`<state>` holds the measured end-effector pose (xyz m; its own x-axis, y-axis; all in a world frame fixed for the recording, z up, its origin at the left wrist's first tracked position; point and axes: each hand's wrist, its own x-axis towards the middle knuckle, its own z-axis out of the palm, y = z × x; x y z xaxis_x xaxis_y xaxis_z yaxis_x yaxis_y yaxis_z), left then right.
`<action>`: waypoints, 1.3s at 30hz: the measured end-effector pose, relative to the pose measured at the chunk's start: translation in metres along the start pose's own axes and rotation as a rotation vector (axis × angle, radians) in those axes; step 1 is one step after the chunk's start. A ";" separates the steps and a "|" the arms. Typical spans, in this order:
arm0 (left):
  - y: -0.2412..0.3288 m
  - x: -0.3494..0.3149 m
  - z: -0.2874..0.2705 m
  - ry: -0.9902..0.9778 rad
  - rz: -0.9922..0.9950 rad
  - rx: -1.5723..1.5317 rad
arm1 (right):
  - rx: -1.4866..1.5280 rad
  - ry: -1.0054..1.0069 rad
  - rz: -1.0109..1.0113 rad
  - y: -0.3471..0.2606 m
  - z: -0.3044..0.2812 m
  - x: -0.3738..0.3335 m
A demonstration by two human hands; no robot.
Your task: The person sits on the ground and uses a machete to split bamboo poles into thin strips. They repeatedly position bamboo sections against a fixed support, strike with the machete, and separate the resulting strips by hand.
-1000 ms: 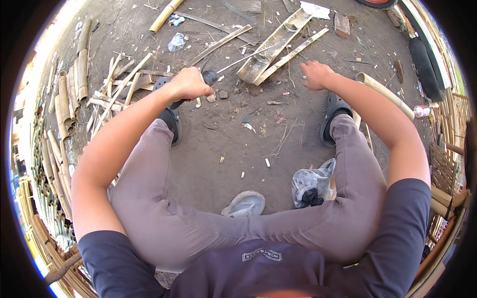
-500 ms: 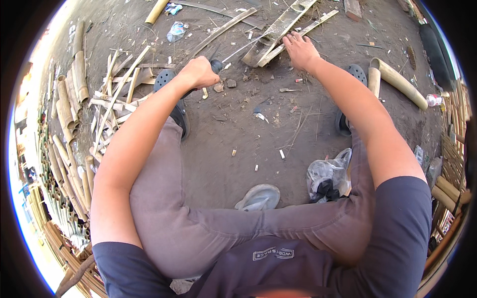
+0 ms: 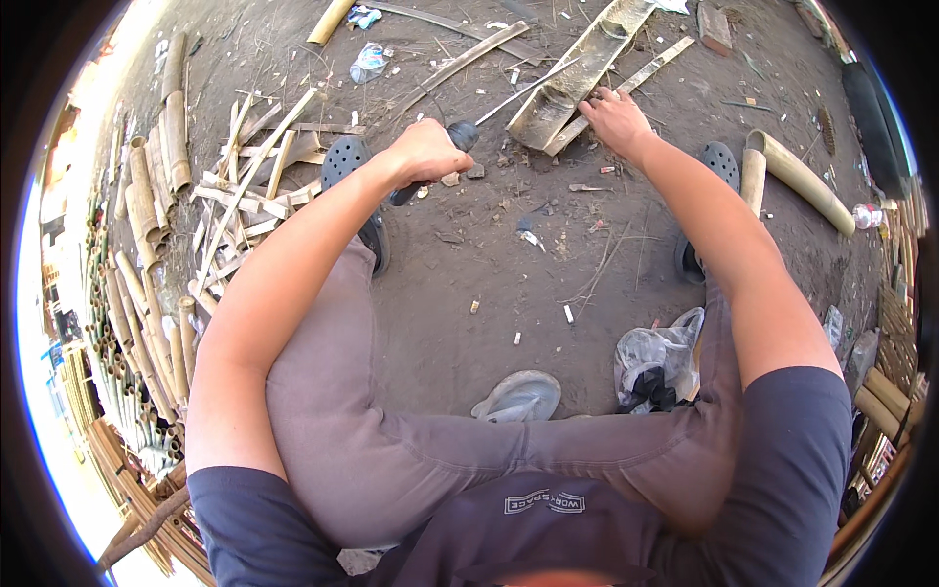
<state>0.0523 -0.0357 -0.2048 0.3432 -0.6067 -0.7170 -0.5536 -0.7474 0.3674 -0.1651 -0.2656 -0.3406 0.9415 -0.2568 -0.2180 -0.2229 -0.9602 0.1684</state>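
While the fingers of the left hand (image 3: pixel 427 152) are wrapped round a dark-handled tool (image 3: pixel 463 134), those of the right hand (image 3: pixel 620 122) are slightly parted and bent downward; whether they touch anything or only hang above it, I cannot tell. Beneath and just beside the right fingertips is a narrow bamboo strip (image 3: pixel 660 66), and to its left lies a wide half-round of bamboo (image 3: pixel 579 80), on the ground (image 3: pixel 460 254) toward the far edge of what shows. The tool's thin shaft slants away to the right, its tip reaching over the half-round's left edge.

By the look of it, the splitting of this bamboo is done: it lies open lengthwise. Inner cross-walls remain in it, so clearing these may be what is left, and neither piece appears lifted.

The half-round lies hollow side up, its long axis running from the near left to the far right. The strip runs nearly the same way, close at the near end and diverging at the far one.

Farther out are a heap of split pieces (image 3: pixel 235 201) to the left, a bamboo tube (image 3: pixel 807 181) to the right, and a brick (image 3: pixel 715 29) beyond.
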 end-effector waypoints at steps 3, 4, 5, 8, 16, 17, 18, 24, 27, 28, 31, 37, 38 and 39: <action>0.001 0.006 0.002 0.014 0.034 0.128 | -0.007 0.006 -0.038 0.005 -0.002 -0.001; 0.000 0.008 0.002 0.027 0.038 0.169 | -0.019 0.020 -0.061 0.006 -0.002 -0.001; -0.003 0.011 0.004 0.036 0.041 0.205 | -0.031 0.030 -0.089 0.006 -0.001 -0.001; -0.016 0.021 0.014 0.204 0.092 0.352 | -0.019 0.041 -0.162 0.012 -0.005 -0.011; 0.002 0.014 0.010 0.034 -0.016 0.372 | 0.205 -0.144 -0.124 0.017 -0.026 -0.044; 0.003 0.017 0.005 0.017 -0.007 0.410 | 0.242 -0.183 -0.087 0.013 -0.032 -0.045; 0.003 0.019 0.001 0.001 -0.026 0.384 | 0.280 -0.222 -0.050 0.008 -0.036 -0.046; -0.006 0.027 0.012 0.116 0.002 0.443 | 0.329 -0.407 -0.006 -0.005 -0.072 -0.054; 0.002 0.028 0.014 0.075 -0.018 0.457 | 0.434 -0.493 0.027 -0.006 -0.084 -0.061; 0.003 0.026 0.015 0.073 -0.027 0.445 | 0.531 -0.563 0.079 -0.007 -0.089 -0.061; 0.005 0.027 0.016 0.073 -0.008 0.471 | 0.627 -0.583 0.098 -0.005 -0.073 -0.061; 0.003 0.022 0.025 0.066 -0.032 0.427 | 0.965 -0.849 0.335 0.002 -0.097 -0.063; 0.004 0.022 0.022 0.047 -0.033 0.440 | 1.027 -0.873 0.371 0.007 -0.099 -0.063; 0.006 0.022 0.022 0.042 -0.023 0.425 | 1.060 -0.888 0.374 0.010 -0.099 -0.066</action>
<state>0.0397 -0.0477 -0.2319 0.3850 -0.6085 -0.6939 -0.8060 -0.5879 0.0683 -0.2049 -0.2472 -0.2297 0.4080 -0.1110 -0.9062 -0.8701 -0.3478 -0.3491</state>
